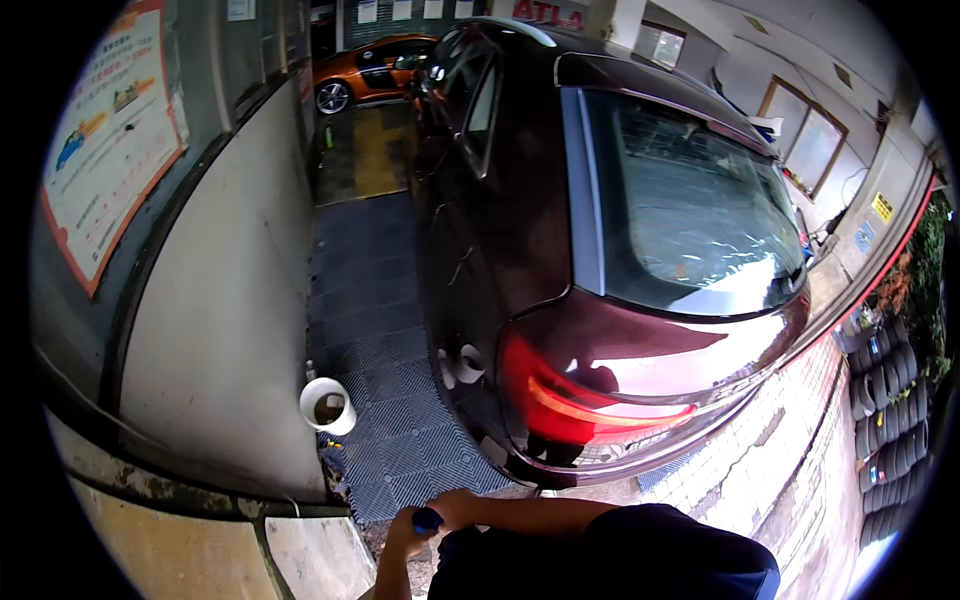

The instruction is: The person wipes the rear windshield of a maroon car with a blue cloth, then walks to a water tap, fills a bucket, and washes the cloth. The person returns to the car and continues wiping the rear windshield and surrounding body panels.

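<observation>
My left hand (pixel 406 528) and my right hand (pixel 455 508) are close together at the bottom of the head view, low in front of my body. A small dark-blue thing (pixel 427 520) shows between them, too small to name. Both hands look closed; the fingers are small and partly hidden. Just beyond my hands stands a dark maroon car (pixel 510 250), its rear corner with the red tail light (pixel 585 408) nearest to me. To the left of the car, a white bucket (pixel 343 420) with something dark inside stands by the wall.
Grey interlocking floor tiles (pixel 375 290) run between the car and the pale wall (pixel 225 310). An orange car (pixel 385 65) is parked at the far end. On the right, several stacked tires (pixel 885 415) line the edge. A poster (pixel 115 140) hangs on the left.
</observation>
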`<action>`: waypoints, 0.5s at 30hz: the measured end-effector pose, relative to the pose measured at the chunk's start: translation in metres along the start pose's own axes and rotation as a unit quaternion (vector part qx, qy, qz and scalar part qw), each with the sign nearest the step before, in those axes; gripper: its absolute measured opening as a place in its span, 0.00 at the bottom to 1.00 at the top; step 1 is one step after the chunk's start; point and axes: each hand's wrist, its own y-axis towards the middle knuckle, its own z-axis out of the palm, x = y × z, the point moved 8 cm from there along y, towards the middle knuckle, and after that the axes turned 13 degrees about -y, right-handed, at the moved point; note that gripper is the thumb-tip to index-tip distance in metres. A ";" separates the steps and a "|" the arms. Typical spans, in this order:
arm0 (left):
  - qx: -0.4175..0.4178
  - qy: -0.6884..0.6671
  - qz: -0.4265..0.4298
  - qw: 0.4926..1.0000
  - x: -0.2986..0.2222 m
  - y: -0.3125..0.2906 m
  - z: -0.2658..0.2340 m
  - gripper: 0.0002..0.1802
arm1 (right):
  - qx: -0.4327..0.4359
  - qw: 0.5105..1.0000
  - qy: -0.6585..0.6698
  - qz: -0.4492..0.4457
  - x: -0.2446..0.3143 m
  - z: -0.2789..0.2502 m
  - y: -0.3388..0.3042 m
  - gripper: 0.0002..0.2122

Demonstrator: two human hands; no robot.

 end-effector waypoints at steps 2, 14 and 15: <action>-0.057 -0.050 -0.045 0.996 -0.019 -0.009 -0.007 0.34 | 0.018 0.999 0.027 -0.017 -0.004 -0.015 -0.028 0.25; -0.073 -0.098 0.130 0.984 -0.183 -0.018 -0.015 0.38 | -0.159 0.975 0.120 -0.099 -0.012 -0.117 -0.132 0.17; -0.076 -0.100 0.147 0.981 -0.195 -0.018 -0.019 0.37 | -0.157 0.976 0.128 -0.082 -0.015 -0.120 -0.136 0.17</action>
